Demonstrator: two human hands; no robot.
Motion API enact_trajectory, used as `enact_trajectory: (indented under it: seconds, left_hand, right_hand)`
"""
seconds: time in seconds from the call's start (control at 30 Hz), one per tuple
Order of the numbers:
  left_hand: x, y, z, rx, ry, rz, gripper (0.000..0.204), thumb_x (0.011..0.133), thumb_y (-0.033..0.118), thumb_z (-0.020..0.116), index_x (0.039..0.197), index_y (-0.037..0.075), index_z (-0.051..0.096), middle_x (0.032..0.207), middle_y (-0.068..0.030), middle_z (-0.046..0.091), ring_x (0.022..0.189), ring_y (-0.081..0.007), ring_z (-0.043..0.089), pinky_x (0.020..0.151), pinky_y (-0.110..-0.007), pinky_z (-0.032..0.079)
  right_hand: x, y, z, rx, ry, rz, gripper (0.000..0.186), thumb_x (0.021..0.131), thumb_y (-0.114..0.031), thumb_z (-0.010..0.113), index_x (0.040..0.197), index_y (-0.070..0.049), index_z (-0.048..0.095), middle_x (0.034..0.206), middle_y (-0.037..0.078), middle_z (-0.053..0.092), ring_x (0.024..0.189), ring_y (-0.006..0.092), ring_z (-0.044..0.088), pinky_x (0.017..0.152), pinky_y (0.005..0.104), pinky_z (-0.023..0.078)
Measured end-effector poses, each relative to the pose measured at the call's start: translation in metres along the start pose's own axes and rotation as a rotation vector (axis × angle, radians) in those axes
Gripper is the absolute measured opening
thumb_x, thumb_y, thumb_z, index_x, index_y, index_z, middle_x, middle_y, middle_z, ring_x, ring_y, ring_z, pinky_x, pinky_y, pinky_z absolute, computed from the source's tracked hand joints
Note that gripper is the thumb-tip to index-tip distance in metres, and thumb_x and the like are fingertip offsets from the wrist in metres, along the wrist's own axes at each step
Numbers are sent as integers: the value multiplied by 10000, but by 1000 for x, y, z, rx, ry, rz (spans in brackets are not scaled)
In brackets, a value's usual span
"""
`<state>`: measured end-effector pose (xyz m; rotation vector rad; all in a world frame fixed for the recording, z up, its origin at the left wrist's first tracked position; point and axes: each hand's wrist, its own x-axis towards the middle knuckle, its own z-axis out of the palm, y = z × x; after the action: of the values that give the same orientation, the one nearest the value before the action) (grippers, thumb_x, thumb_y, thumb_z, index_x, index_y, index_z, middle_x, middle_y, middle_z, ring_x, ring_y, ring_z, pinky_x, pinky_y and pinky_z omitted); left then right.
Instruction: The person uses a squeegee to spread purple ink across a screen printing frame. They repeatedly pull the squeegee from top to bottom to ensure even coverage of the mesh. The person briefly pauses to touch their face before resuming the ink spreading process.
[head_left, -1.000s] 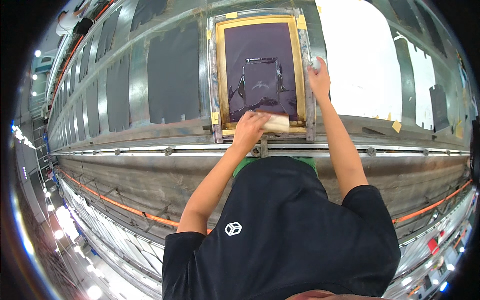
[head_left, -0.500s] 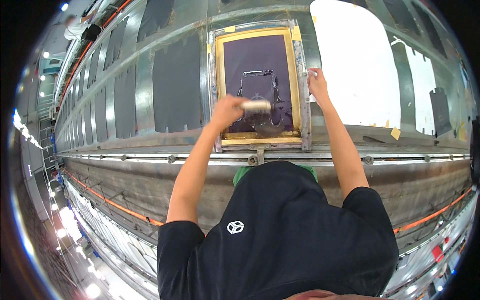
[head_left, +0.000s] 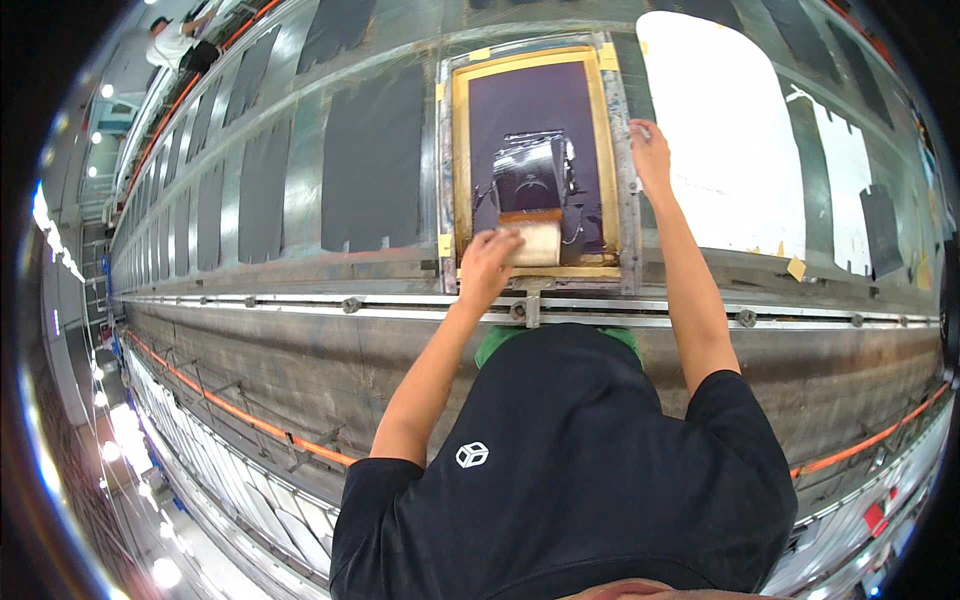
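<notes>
A printing screen (head_left: 462,150) with a yellow-taped border and dark purple mesh lies on the long table in front of me. My left hand (head_left: 488,265) grips a squeegee (head_left: 541,244) with a pale wooden handle and an orange-brown blade, near the screen's close end. Glossy black ink (head_left: 528,168) lies on the mesh just beyond the blade, with smears around it. My right hand (head_left: 652,160) is closed at the screen's right rail; what its fingers hold is hidden.
Dark grey fabric panels (head_left: 372,160) lie along the table to the left. White pieces (head_left: 720,140) and another dark piece (head_left: 880,230) lie on the right. A metal rail (head_left: 420,308) runs along the near edge. Another person (head_left: 178,48) stands at the far left.
My left hand has drawn the squeegee toward me, to the near end of the mesh, and the handle now leans closer. My right hand stays beside the right rail.
</notes>
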<state>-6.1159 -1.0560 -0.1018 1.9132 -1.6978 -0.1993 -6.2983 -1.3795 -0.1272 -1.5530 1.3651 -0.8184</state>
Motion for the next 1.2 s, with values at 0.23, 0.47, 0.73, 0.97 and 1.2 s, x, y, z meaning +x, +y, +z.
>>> enact_trajectory:
  seconds: [0.23,0.47,0.73,0.97,1.2]
  left_hand:
    - [-31,-19,-50,22,10,-55,605,681,15,715,1270,148,682,1303,-34,655,1221,-283,576,998,-430,482]
    - [-59,-141,-135,44,-24,-68,548,669,23,738,1204,139,707,1214,-12,689,1125,-277,608,956,-417,494]
    - [-105,-260,-202,91,-111,-23,591,628,-19,737,1198,135,728,1242,-10,709,1141,-260,632,956,-402,501]
    - [-122,-272,-221,39,-90,-43,643,607,-57,705,1219,138,733,1277,-40,707,1103,-302,646,963,-404,525]
    - [-143,-273,-218,146,-182,23,653,646,9,731,1265,214,704,1320,37,678,1142,-228,617,942,-400,479]
  right_hand:
    - [-22,-46,38,2,1,-40,265,1047,-257,528,1171,-98,700,925,122,711,828,296,657,812,404,495]
    - [-71,-66,191,-3,13,-199,240,1054,-210,501,1174,-94,673,936,188,692,805,341,654,781,435,498]
    - [-132,-90,308,-22,146,-191,263,1043,-346,564,1156,-136,674,664,165,584,576,272,576,616,416,464]
    - [-138,-105,321,-104,146,-127,266,1029,-338,581,1171,-135,678,661,150,564,583,238,555,614,404,464]
    - [-140,-103,316,-224,65,-63,331,1016,-398,604,1220,-151,687,752,142,600,681,224,572,687,405,482]
